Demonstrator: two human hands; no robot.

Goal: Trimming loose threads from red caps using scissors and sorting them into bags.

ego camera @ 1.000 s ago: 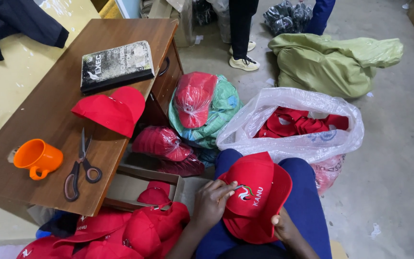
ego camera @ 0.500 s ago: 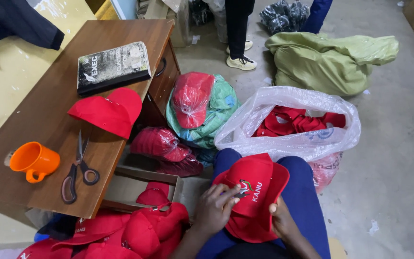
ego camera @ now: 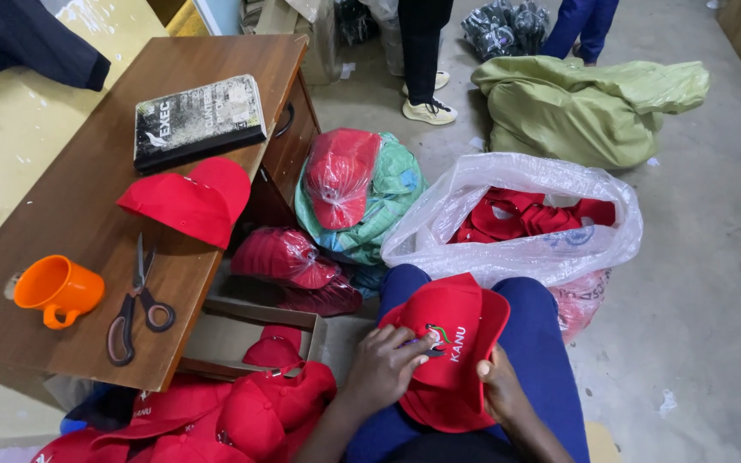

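Note:
A red cap (ego camera: pixel 448 339) with a small embroidered emblem lies on my lap, over blue trousers. My left hand (ego camera: pixel 385 367) rests on the cap's front, fingers pinching at the emblem, perhaps with a small dark tool that I cannot make out. My right hand (ego camera: pixel 501 387) grips the cap's lower right edge. A clear plastic bag (ego camera: pixel 516 249) full of red caps stands just beyond my knees. Another red cap (ego camera: pixel 190 201) lies on the brown wooden desk (ego camera: pixel 87 171) at left.
On the desk lie scissors (ego camera: pixel 135 304), an orange cup (ego camera: pixel 55 290) and a dark book (ego camera: pixel 199 120). Bagged red caps (ego camera: pixel 340 176) and a cardboard box (ego camera: pixel 250 334) sit beside the desk. A green sack (ego camera: pixel 593 107) lies beyond. Two people's legs (ego camera: pixel 422 51) stand behind.
The cap has shifted slightly on my lap and my left hand has moved onto the emblem. The view has tilted a little.

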